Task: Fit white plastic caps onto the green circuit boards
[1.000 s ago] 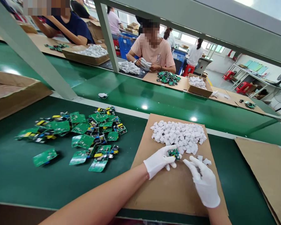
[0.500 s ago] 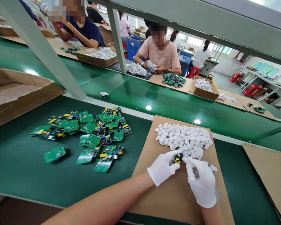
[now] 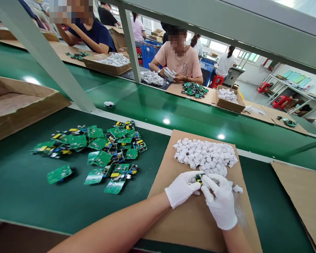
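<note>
Hands are meeting low and centre: we are pinching one small circuit board (image 3: 199, 178) between left hand (image 3: 181, 188) and right hand (image 3: 219, 203); white housings (image 3: 205, 156) and loose boards (image 3: 100, 153) are waiting in piles.

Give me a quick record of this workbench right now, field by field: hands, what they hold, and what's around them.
Left hand: gloved, pinching a small circuit board
Right hand: gloved, fingers on the same board
Surface: cardboard sheet on a green bench
Just beyond the hands: pile of white plastic parts
To the left: loose green circuit boards
Across the belt: other people at similar piles
</note>
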{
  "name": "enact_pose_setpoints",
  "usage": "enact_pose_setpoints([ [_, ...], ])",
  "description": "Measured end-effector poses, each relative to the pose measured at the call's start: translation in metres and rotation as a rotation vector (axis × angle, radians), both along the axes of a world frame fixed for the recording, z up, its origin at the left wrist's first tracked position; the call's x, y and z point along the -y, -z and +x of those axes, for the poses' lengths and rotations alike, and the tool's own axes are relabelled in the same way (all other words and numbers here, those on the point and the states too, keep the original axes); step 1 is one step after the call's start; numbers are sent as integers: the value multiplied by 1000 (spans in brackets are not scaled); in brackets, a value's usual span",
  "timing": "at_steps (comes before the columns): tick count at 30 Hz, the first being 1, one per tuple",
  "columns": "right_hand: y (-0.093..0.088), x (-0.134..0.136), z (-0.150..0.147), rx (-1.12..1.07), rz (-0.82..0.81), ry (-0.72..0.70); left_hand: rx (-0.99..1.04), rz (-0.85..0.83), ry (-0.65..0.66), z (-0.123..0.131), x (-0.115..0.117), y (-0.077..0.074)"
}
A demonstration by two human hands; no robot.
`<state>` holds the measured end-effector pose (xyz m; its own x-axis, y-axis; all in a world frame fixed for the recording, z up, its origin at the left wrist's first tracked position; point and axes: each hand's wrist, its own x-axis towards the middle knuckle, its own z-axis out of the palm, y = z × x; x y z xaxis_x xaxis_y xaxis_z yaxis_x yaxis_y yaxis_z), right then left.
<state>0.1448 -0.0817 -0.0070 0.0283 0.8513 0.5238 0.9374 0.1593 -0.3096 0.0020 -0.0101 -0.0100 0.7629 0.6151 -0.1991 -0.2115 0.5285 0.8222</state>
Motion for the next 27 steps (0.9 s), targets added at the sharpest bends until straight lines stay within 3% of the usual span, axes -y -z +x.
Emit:
enact_pose_setpoints([
  [5,-2,-1,4,-211,-10,-36,19,-65,51,-4,-8,-9],
  [9,5,-3,1,-148,62,-35,7,-113,67,-2,-6,-9],
  [16,11,-5,-6,-37,141,-67,-38,20,15,11,3,-5],
  [21,5,-6,-4,-253,13,-125,-101,-26,80,4,3,-12],
  [27,1,-1,0,-482,-69,-183,-14,-32,84,2,0,-14],
])
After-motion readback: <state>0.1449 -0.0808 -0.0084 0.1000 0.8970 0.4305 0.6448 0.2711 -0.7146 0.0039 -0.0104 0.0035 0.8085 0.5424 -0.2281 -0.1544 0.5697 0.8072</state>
